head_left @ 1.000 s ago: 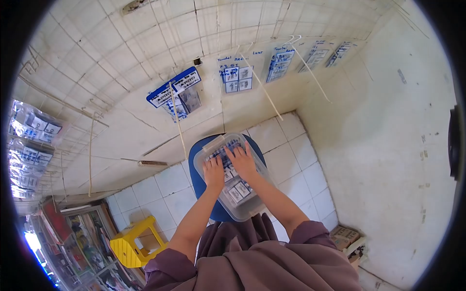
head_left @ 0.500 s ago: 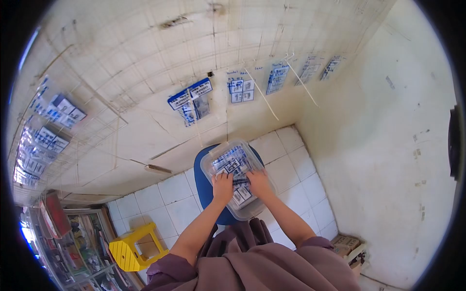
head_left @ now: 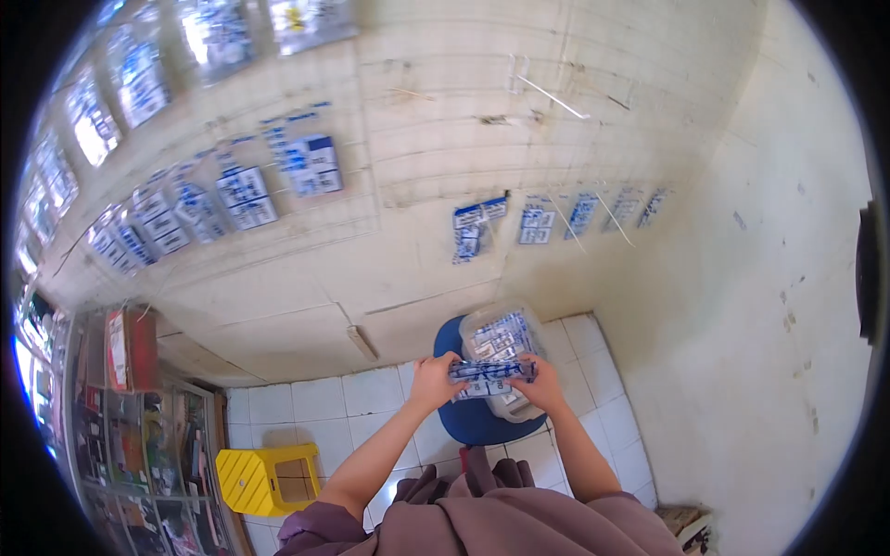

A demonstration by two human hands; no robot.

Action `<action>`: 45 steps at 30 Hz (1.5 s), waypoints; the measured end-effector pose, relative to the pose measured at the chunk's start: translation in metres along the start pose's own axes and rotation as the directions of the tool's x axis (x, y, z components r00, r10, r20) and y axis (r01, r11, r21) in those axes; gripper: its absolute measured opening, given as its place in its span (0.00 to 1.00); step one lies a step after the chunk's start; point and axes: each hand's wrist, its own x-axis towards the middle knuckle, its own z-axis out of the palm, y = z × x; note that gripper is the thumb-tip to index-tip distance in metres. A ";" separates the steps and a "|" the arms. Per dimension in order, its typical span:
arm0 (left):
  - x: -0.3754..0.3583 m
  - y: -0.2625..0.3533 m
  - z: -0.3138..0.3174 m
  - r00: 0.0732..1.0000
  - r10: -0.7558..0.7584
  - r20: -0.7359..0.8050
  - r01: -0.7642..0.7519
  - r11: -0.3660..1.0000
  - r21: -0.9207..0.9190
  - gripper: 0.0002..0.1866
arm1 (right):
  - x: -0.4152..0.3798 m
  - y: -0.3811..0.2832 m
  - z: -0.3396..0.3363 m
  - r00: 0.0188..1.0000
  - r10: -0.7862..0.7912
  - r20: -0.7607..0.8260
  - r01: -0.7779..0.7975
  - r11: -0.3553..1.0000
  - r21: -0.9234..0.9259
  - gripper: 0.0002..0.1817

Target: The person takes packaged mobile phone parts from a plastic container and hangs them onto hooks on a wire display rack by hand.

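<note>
A strip of blue-and-white packets (head_left: 491,372) is stretched between my two hands, above the chair. My left hand (head_left: 434,382) is closed on its left end, and my right hand (head_left: 540,384) grips the right end. Just behind them stands a clear plastic tub (head_left: 531,317) with more blue-and-white packets (head_left: 503,337) inside. The tub rests on a blue chair seat (head_left: 456,424). My hands and the strip cover part of the tub's near side. Print on the packets is too small to read.
Packets hang in rows on a wire wall grid (head_left: 426,130), where thin white hooks (head_left: 553,96) stick out. At lower left are a yellow stool (head_left: 264,477) and a glass-fronted cabinet (head_left: 153,454) with a red box (head_left: 132,350) on top. A plain wall (head_left: 769,324) bounds the right.
My hands have come up out of the tub, lifting the strip of packets and shifting toward its left side. The view has turned left, bringing more hanging packets into sight.
</note>
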 end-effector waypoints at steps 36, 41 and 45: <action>-0.206 -0.131 -0.269 0.886 -0.461 0.041 0.132 0.166 -0.977 0.28 | -0.018 -0.277 0.245 0.903 0.024 0.429 -0.286 0.779 0.559 0.21; -0.159 -0.136 -0.314 0.881 -0.471 -0.050 0.129 0.340 -0.931 0.27 | 0.029 -0.312 0.243 0.924 -0.074 0.375 -0.198 0.745 0.637 0.22; -0.124 -0.123 -0.349 0.894 -0.426 -0.138 0.045 0.392 -0.919 0.28 | 0.066 -0.339 0.235 0.930 -0.149 0.335 -0.144 0.692 0.707 0.23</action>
